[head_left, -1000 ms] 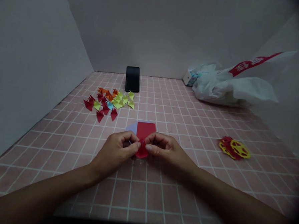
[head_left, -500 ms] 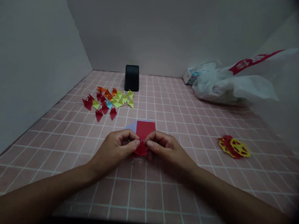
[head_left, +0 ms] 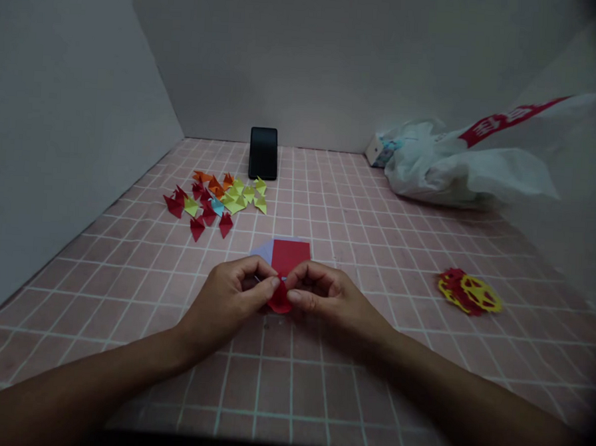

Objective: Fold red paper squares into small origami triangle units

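A small folded piece of red origami paper is pinched between my two hands, low over the near middle of the table. My left hand grips its left side between thumb and forefinger. On the other side, the thumb and fingertips of my right hand close on its right edge. My fingers cover part of the folds. Just beyond my fingertips lies a flat red paper square, on top of pale lilac paper that shows at its left and far edges.
Several small origami cranes in red, orange, yellow and blue lie at the far left. A black phone leans upright behind them. Back right are a white plastic bag and a small box. Red and yellow cut-outs lie right.
My right thumb and fingers have shifted slightly left, nearer my left fingertips. The red folded paper between them has turned a little; my left hand stays nearly where it was.
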Demonstrator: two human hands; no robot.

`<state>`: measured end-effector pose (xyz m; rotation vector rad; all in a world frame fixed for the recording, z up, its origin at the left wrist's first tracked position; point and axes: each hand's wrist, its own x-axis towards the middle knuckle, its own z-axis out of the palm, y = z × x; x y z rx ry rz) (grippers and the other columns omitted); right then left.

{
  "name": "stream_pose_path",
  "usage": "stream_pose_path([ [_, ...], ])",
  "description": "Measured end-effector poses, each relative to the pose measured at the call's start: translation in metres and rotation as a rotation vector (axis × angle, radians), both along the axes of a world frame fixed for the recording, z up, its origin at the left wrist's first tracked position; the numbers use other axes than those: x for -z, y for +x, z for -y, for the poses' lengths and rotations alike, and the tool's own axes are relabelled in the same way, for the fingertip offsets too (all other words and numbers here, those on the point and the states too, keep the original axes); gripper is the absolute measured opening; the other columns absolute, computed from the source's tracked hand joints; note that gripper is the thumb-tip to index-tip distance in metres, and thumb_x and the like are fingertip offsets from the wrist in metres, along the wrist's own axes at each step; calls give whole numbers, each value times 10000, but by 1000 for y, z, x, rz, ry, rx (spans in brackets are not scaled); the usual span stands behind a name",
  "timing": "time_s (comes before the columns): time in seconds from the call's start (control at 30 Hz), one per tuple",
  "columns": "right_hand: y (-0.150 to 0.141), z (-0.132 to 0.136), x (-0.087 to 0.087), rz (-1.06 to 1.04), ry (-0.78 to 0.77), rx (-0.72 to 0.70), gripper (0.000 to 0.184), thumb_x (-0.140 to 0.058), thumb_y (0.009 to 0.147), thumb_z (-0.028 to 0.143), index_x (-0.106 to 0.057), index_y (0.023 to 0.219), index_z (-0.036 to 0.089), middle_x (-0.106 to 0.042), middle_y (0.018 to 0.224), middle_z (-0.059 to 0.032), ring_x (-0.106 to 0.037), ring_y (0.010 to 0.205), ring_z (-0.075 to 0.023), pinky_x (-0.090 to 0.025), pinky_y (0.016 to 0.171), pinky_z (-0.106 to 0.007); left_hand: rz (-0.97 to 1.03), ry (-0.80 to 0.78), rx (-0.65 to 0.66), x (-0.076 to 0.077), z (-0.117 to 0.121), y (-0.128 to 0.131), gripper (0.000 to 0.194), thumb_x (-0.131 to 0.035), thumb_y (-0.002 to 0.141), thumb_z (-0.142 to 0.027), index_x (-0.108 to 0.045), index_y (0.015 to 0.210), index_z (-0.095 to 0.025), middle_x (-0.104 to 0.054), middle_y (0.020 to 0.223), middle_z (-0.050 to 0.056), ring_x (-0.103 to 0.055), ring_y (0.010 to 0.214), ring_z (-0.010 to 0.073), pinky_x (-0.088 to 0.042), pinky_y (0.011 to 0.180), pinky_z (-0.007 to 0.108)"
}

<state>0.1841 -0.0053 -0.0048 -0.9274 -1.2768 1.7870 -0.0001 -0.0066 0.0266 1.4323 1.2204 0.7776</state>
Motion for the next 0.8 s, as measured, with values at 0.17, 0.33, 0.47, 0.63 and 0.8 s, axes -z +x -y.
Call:
stream_pose_path([
  [0.17,0,-1,-1,17,35,-11,149,-722,785,258,-603,803,171,-625,760,11,-561,681,-108,-425,647,-246,-19,22,8,1,1,0,141,-611,830,-252,-644,738,-151,-639,686,-11,-590,629,115,-468,591,223],
  [0.33,0,-1,-2,61,53,9,163,-720,779,270,-591,797,172,-619,758,12,-568,687,-114,-434,659,-256,-18,30,35,4,2,-1,145,-605,848,-267,-648,769,-154,-639,706,-10,-581,643,117,-454,610,232],
  [0.47,0,-1,-1,67,41,18,163,-720,781,269,-589,802,174,-624,765,6,-577,703,-119,-435,653,-253,-15,30,60,6,2,-2,149,-603,851,-278,-652,782,-155,-648,713,-5,-583,650,121,-452,618,240],
  [0.63,-1,0,0,50,1,26,177,-740,760,263,-588,776,174,-609,732,17,-553,672,-109,-416,621,-238,3,1,83,8,2,-2,156,-601,855,-289,-656,798,-155,-656,718,-1,-586,655,124,-453,622,240],
  [0.8,-1,0,-2,73,2,39,168,-718,764,274,-584,746,176,-602,717,14,-542,665,-117,-408,620,-251,40,-3,120,6,2,-2,189,-581,885,-303,-653,799,-150,-658,748,1,-598,700,126,-457,664,238],
])
